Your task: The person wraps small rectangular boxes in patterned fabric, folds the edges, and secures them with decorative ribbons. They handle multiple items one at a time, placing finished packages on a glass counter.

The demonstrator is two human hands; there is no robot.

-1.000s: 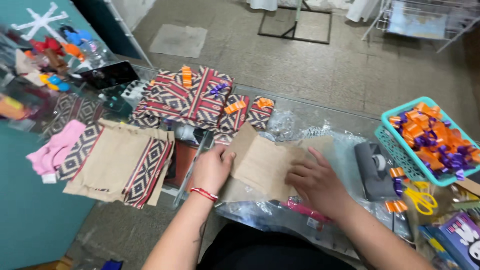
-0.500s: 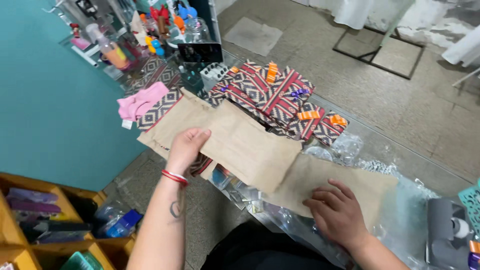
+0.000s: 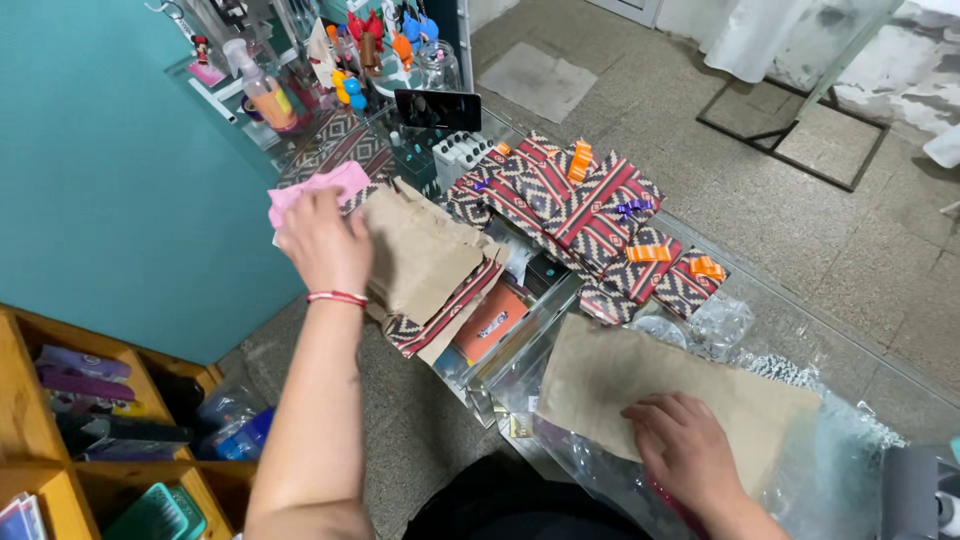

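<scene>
Hands working brown paper bags on a glass surface (image 3: 800, 330).

Left hand (image 3: 322, 240), fingers curled and a red band at the wrist, is lying on a stack of brown paper bags (image 3: 425, 255) with patterned sides, beside a pink cloth (image 3: 315, 188). Right hand (image 3: 685, 450) is pressing flat, fingers spread, on a single brown paper bag (image 3: 650, 385) nearer the body. Patterned gift bags with orange bows (image 3: 590, 215) are lying between and beyond them, near clear plastic wrap (image 3: 720, 322).

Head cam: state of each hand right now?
Left hand: on the stack of brown paper bags; grip cannot be told.
Right hand: open, pressing flat on brown paper sheet.
</scene>
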